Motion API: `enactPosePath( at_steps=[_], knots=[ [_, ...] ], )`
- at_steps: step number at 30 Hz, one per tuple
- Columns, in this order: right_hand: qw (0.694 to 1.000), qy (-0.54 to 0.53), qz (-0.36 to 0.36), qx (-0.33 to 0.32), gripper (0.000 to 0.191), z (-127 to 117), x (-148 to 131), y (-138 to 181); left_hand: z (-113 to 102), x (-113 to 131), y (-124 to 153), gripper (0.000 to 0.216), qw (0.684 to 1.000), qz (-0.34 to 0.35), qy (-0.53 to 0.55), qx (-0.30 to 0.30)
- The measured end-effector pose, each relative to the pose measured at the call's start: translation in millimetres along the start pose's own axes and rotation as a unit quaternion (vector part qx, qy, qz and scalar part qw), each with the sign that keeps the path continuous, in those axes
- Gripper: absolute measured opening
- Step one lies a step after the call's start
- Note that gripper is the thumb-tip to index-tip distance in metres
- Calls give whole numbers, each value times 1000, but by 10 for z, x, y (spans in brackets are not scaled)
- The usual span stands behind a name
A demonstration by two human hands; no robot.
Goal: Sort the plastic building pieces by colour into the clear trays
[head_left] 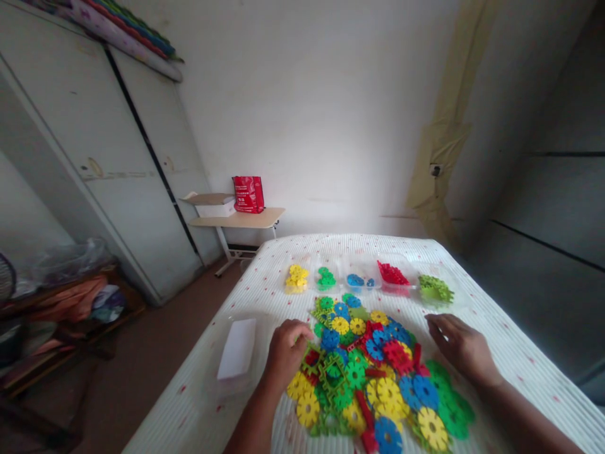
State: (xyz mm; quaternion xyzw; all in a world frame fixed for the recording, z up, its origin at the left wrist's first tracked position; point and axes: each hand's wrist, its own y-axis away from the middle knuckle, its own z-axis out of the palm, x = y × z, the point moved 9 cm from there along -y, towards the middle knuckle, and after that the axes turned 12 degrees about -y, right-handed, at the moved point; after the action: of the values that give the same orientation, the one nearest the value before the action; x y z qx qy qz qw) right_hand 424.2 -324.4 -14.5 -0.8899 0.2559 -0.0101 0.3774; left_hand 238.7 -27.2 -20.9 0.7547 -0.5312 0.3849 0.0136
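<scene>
A heap of flat plastic snowflake pieces in yellow, green, blue and red lies on the white table in front of me. My left hand rests at the heap's left edge, fingers curled onto a light green square frame piece. My right hand lies at the heap's right edge, fingers bent, with nothing visible in it. Beyond the heap stands a row of clear trays: yellow pieces, green pieces, blue pieces, red pieces and light green pieces.
A clear box with a white lid sits on the table to the left of my left hand. Past the table stand a small side table with a red bag, a tall cabinet and a cluttered shelf.
</scene>
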Motion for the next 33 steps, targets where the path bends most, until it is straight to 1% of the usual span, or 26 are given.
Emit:
enactPosePath(
  at_steps=[2, 4, 7, 10, 13, 16, 19, 22, 24, 27, 28, 31, 33],
  knots=[
    [1000, -12, 12, 12, 29, -11, 29, 8, 26, 166, 70, 27, 996, 39, -25, -77],
    [999, -26, 22, 18, 30, 3, 27, -23, 46, 262, 178, 32, 988, 69, -52, -132],
    [999, -31, 30, 5, 31, 88, -6, -52, 81, 255, 335, 46, 977, 95, -82, -170],
    [999, -23, 34, -15, 31, 174, -21, -35, 144, 144, 413, 59, 975, 93, -92, -180],
    [999, -23, 41, -24, 31, 208, -8, -18, 194, 65, 393, 62, 980, 78, -77, -167],
    [998, -26, 49, -28, 32, 220, 16, -16, 219, 40, 320, 52, 986, 64, -69, -136],
    [998, -30, 53, -32, 32, 244, 46, -7, 202, -2, 242, 40, 994, 44, -71, -76],
    [997, -37, 59, -35, 32, 277, 91, 18, 187, -53, 204, 41, 997, 35, -67, -18],
    [997, -37, 66, -35, 31, 293, 125, 33, 150, -94, 198, 37, 997, 20, -69, 24],
    [996, -42, 65, -35, 31, 297, 133, 38, 62, -107, 205, 13, 992, -4, -101, 76],
    [996, -45, 61, -35, 31, 293, 122, 35, 39, -93, 206, 6, 989, -9, -120, 84],
    [997, -50, 49, -33, 31, 275, 79, 23, 32, -50, 191, 22, 982, -23, -170, 73],
    [997, -48, 48, -32, 31, 268, 67, 20, 61, -49, 171, 28, 983, -34, -174, 56]
  ],
)
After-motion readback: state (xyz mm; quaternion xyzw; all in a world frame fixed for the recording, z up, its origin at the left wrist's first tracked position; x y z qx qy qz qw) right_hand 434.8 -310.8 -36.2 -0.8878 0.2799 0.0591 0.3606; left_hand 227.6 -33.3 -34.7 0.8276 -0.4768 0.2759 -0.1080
